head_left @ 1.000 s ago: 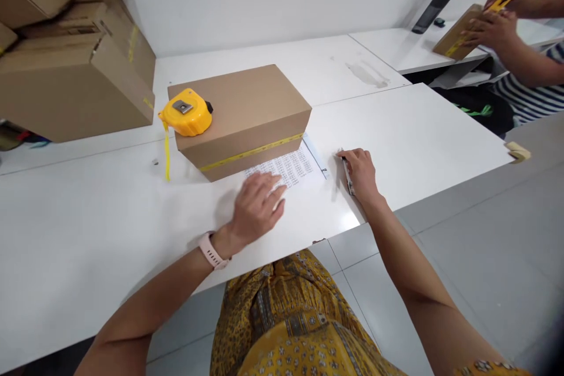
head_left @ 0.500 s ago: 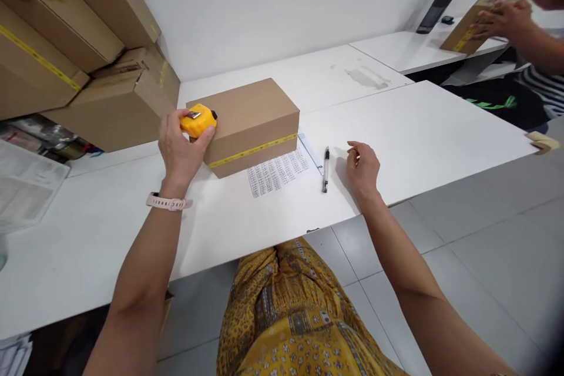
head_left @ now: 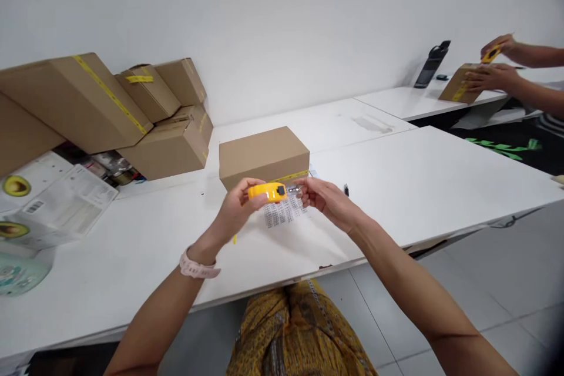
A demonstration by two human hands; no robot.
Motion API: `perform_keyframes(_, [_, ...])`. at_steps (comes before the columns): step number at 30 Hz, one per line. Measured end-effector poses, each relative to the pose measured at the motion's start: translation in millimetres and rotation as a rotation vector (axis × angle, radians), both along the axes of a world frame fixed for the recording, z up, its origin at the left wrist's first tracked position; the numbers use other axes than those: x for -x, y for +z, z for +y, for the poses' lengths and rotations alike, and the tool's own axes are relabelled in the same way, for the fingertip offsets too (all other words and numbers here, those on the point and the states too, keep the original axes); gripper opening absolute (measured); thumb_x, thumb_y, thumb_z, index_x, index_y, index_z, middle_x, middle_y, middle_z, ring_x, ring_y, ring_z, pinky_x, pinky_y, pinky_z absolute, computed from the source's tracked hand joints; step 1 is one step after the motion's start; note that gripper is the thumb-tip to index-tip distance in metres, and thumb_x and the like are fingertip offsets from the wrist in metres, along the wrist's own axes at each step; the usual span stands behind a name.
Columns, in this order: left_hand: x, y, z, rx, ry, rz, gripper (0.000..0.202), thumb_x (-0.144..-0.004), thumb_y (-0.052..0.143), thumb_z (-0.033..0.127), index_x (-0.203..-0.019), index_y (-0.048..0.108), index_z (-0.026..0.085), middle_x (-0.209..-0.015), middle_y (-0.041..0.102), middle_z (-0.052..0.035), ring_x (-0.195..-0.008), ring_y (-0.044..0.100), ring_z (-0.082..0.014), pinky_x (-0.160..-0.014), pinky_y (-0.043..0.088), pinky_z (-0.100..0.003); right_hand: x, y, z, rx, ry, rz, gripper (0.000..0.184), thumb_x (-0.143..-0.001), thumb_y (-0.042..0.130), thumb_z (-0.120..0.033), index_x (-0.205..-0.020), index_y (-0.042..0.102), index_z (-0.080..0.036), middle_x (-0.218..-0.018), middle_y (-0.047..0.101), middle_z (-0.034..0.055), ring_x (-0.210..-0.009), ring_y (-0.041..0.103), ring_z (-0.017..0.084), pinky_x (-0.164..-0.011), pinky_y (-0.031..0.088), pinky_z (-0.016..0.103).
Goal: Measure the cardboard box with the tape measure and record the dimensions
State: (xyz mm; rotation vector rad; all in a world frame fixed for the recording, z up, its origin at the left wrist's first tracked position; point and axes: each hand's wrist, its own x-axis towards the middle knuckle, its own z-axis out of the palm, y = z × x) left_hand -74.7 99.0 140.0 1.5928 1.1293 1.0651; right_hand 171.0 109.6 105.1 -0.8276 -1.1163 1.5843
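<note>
My left hand (head_left: 235, 208) is closed round a yellow tape measure (head_left: 267, 192), held in the air above the white table (head_left: 423, 170). My right hand (head_left: 324, 198) pinches the tape's metal end just right of the case. Behind both hands a brown cardboard box (head_left: 263, 155) with a yellow tape band stands on the table. A printed sheet (head_left: 284, 214) lies under my hands in front of the box, and a black pen (head_left: 346, 190) lies to its right.
Several taped cardboard boxes (head_left: 101, 108) are stacked at the back left, with printed packages (head_left: 53, 200) in front of them. At the far right another person's hands (head_left: 491, 70) hold a small box and a yellow tape measure on a second table (head_left: 396, 103).
My left hand lifted the tape measure off the box and brought it in front of me. My right hand left the pen on the table and came to the tape's end. The view tilted up.
</note>
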Motion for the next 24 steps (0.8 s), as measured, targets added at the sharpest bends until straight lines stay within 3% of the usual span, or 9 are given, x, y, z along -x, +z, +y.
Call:
perform_keyframes(4, [50.6, 28.0, 38.5, 0.023, 0.196, -0.126, 0.047, -0.073, 0.079, 0.05, -0.104, 0.071, 0.015, -0.102, 0.075, -0.0082, -0.09, 0.067, -0.0213, -0.07, 0.051, -0.027, -25.4, 30.9, 68.7, -0.098, -0.282, -0.036, 0.029, -0.073, 0.089, -0.041, -0.076, 0.069, -0.02, -0.066, 0.055, -0.0011, -0.06, 0.044, 0.011, -0.055, 0.043, 0.025])
perform_keyframes(7, [97.4, 47.4, 69.3, 0.057, 0.411, -0.177, 0.041, -0.073, 0.076, 0.044, -0.102, 0.072, 0.015, -0.099, 0.074, -0.0072, -0.084, 0.065, -0.0182, -0.062, 0.048, -0.022, -35.6, 47.4, 123.1, -0.047, -0.471, -0.151, 0.033, -0.083, 0.081, -0.029, -0.066, 0.055, -0.02, -0.061, 0.047, -0.0039, -0.056, 0.04, 0.007, -0.054, 0.04, 0.022])
perform_keyframes(9, [125.2, 53.3, 83.1, 0.088, 0.492, -0.191, 0.035, -0.076, 0.073, 0.038, -0.103, 0.07, 0.015, -0.096, 0.072, -0.0062, -0.08, 0.064, -0.0162, -0.059, 0.047, -0.021, -33.9, 48.1, 149.6, -0.007, -0.498, -0.222, 0.034, -0.085, 0.078, -0.024, -0.065, 0.051, -0.019, -0.061, 0.048, -0.004, -0.056, 0.04, 0.007, -0.054, 0.04, 0.021])
perform_keyframes(12, [153.8, 50.3, 91.0, 0.152, 0.561, -0.194, 0.031, -0.077, 0.07, 0.032, -0.103, 0.068, 0.015, -0.088, 0.07, -0.0049, -0.071, 0.062, -0.0147, -0.055, 0.047, -0.02, -21.3, 37.1, 172.8, 0.035, -0.507, -0.313, 0.033, -0.082, 0.078, -0.02, -0.064, 0.05, -0.019, -0.06, 0.05, -0.003, -0.056, 0.043, 0.007, -0.054, 0.039, 0.022])
perform_keyframes(17, [165.1, 32.6, 94.9, 0.208, 0.55, -0.202, 0.03, -0.077, 0.067, 0.033, -0.102, 0.067, 0.015, -0.085, 0.07, -0.0035, -0.066, 0.062, -0.0141, -0.054, 0.049, -0.021, 3.6, 16.9, 185.5, 0.056, -0.487, -0.438, 0.026, -0.079, 0.077, -0.021, -0.07, 0.053, -0.02, -0.069, 0.058, 0.0, -0.064, 0.05, 0.011, -0.055, 0.038, 0.024])
perform_keyframes(24, [149.6, 19.1, 118.7, 0.236, 0.44, -0.229, 0.04, -0.071, 0.076, 0.039, -0.103, 0.07, 0.014, -0.088, 0.071, -0.0052, -0.07, 0.064, -0.0153, -0.058, 0.052, -0.022, 12.9, 11.7, 183.2, 0.105, -0.394, -0.545, 0.027, -0.08, 0.075, -0.04, -0.088, 0.06, -0.019, -0.098, 0.072, 0.0086, -0.078, 0.062, 0.019, -0.062, 0.045, 0.028])
